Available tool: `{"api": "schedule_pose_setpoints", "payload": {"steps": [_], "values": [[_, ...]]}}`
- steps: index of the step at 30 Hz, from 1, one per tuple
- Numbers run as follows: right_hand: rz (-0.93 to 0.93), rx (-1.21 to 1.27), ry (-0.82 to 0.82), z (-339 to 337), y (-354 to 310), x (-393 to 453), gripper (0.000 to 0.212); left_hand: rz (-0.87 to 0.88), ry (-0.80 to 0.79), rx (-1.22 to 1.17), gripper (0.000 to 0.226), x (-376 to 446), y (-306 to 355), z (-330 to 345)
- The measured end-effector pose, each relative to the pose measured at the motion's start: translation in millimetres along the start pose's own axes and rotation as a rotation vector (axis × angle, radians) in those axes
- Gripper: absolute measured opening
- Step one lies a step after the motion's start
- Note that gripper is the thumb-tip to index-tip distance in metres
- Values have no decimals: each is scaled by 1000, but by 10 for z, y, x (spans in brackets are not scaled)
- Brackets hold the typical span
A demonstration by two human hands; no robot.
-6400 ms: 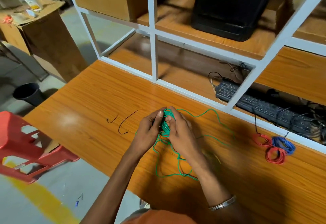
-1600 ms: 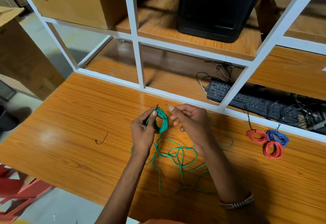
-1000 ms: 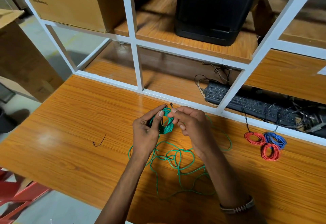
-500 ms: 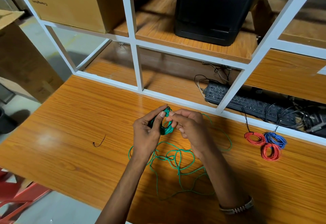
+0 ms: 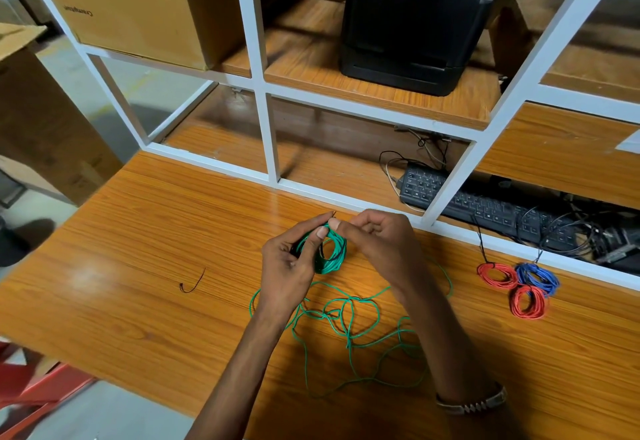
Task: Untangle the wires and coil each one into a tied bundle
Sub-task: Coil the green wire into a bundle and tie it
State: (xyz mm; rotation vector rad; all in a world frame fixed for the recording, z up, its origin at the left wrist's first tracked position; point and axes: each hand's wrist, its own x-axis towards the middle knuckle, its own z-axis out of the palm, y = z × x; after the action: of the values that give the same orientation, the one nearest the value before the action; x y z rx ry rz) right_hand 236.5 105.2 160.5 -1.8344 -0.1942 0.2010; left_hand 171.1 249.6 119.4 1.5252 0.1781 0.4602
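A small coil of green wire (image 5: 329,252) is held above the wooden table (image 5: 138,249). My left hand (image 5: 291,263) grips the coil from the left, thumb on its top. My right hand (image 5: 377,242) pinches a thin black tie at the coil's top edge. A loose tangle of green wire (image 5: 349,328) lies on the table below my hands. At the right lie tied bundles: two red bundles (image 5: 496,275) (image 5: 528,302) and a blue bundle (image 5: 537,276).
A short black tie (image 5: 192,283) lies on the table to the left. A white shelf frame (image 5: 272,148) stands behind, with a black keyboard (image 5: 485,205) and cables under it, a black case (image 5: 412,23) and a cardboard box (image 5: 138,6) above.
Since six seconds ago one of two black ties has left the table, and the green coil has been formed. In the last second my right fingers closed in on the coil's top.
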Motion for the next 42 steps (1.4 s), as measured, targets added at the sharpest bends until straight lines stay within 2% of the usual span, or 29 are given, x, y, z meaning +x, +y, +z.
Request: {"api": "schedule_pose_setpoints", "payload": {"steps": [4,7,12,16,21,27,32,37,40,42], "values": [[-86,33,17,-11,-23,80,24,-2,-9,-34,26,-21,42,22],[-163,50,15,3,-55,85,13,19,-14,-52,28,-27,99,20],[-181,59,-36,60,-90,92,4,31,-12,-17,24,-18,62,-29],[-197,61,-19,91,-105,121,3,11,-31,31,22,-6,19,-43],[-204,161,110,-7,-201,256,4,-19,-67,142,21,-41,-148,-40],[-302,214,67,-143,-316,236,4,-15,-66,151,22,-45,-139,-23],[-238,270,234,-246,-251,356,11,9,-136,164,22,-79,-1,10],[-146,217,323,-254,-29,471,16,17,-158,70,18,-128,167,23],[-121,256,343,-233,11,470,20,0,-183,69,16,-94,156,-62],[-161,301,296,-203,-76,438,22,-21,-162,78,17,-50,70,-105]]}}
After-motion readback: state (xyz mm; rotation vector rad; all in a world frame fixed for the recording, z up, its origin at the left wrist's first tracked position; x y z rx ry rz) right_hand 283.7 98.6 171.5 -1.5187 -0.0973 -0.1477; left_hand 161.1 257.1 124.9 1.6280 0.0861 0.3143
